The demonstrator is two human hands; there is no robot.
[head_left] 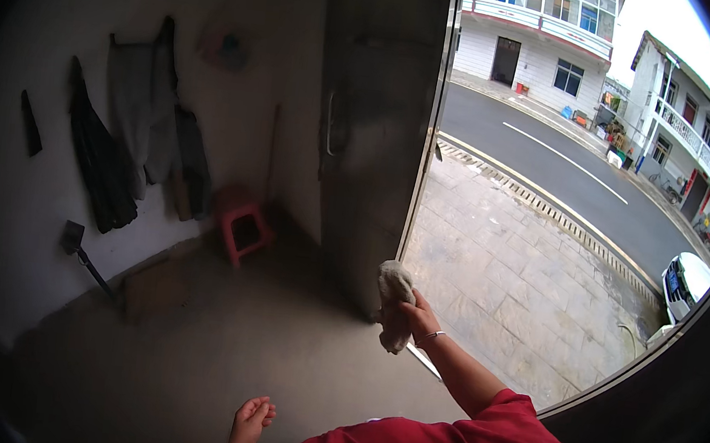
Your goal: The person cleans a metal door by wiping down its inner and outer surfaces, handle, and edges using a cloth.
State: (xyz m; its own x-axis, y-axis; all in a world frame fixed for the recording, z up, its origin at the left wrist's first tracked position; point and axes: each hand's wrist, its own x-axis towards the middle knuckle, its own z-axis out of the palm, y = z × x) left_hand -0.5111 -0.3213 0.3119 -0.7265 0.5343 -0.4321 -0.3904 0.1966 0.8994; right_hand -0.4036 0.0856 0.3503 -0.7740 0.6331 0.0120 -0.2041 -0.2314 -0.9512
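Note:
My right hand (421, 317) grips a grey-beige cloth (394, 305), bunched so that it sticks out above and below the fingers. It is held out in front of the doorway, near the lower edge of a dark metal door (375, 146) with a pale vertical handle (332, 123). From here I cannot tell whether the cloth touches the door's edge. My left hand (254, 413) is low in the view over the floor, its fingers curled with no object seen in them.
A red plastic stool (242, 227) stands in the corner behind the door. Dark clothes (101, 165) hang on the left wall, above a long-handled dustpan (74, 238). Outside the doorway lie paving (474, 246), a drain strip, a road (553, 157) and a parked white car (689, 279).

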